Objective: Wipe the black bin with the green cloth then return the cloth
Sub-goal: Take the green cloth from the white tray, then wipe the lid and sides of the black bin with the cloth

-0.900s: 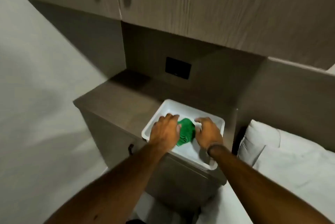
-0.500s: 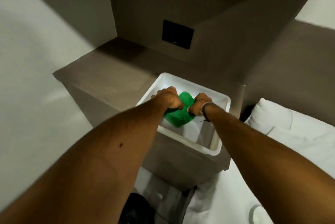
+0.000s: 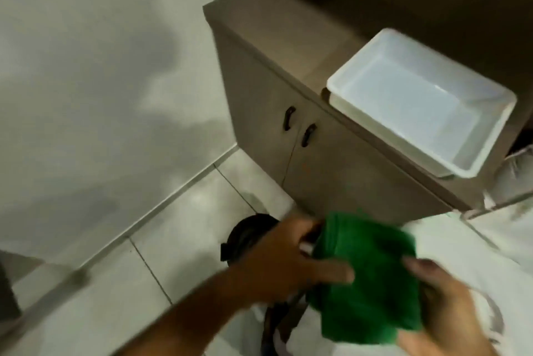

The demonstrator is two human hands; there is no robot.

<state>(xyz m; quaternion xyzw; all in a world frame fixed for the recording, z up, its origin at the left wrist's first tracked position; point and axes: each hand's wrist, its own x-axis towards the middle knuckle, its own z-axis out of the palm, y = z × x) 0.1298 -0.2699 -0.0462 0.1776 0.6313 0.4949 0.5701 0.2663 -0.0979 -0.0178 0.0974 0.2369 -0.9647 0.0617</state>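
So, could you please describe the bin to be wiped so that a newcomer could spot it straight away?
Start at the brown two-door cabinet with the white plastic tray on top, then look down to the pale tiled floor at its foot. The round black bin stands there, partly hidden behind the left hand holding the green cloth. It is the only dark, round thing on that floor.

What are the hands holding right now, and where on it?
Both hold the green cloth: the left hand has its grip on the left edge, the right hand on the lower right corner.
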